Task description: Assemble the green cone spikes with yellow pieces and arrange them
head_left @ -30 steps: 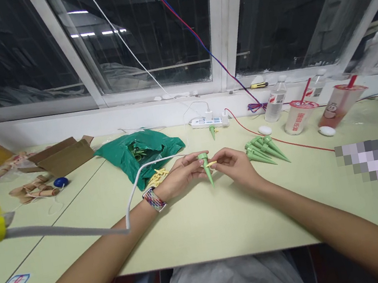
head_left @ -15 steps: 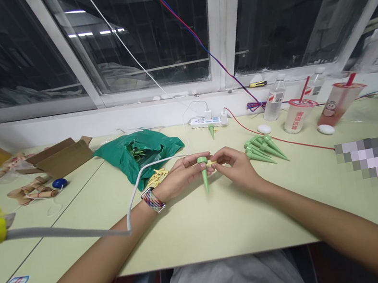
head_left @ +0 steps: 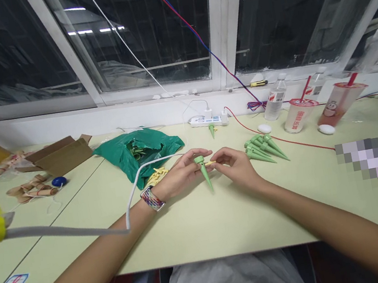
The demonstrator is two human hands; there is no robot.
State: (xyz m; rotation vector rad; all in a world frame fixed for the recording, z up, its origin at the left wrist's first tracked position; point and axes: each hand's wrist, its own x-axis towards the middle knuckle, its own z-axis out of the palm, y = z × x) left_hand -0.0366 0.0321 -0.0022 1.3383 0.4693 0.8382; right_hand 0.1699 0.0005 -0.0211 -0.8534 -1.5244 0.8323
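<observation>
My left hand (head_left: 182, 174) pinches a green cone-shaped spike (head_left: 203, 172) near its wide top, tip pointing down toward me. My right hand (head_left: 236, 166) pinches a small yellow piece (head_left: 210, 162) right beside the top of the spike. Both hands rest on the pale yellow table (head_left: 206, 221) at its middle. A striped band sits on my left wrist.
A heap of green spikes (head_left: 263, 148) lies right of my right hand. Yellow pieces (head_left: 156, 175) lie by a green plastic bag (head_left: 138, 153). Further off are a power strip (head_left: 207, 121), drink cups (head_left: 297, 115), a bottle (head_left: 275, 102), a cardboard box (head_left: 60, 155) and a white cable (head_left: 134, 185).
The spike in my left hand has tilted a little, its tip swinging slightly right. Both hands stay in place with the yellow piece at the spike's top.
</observation>
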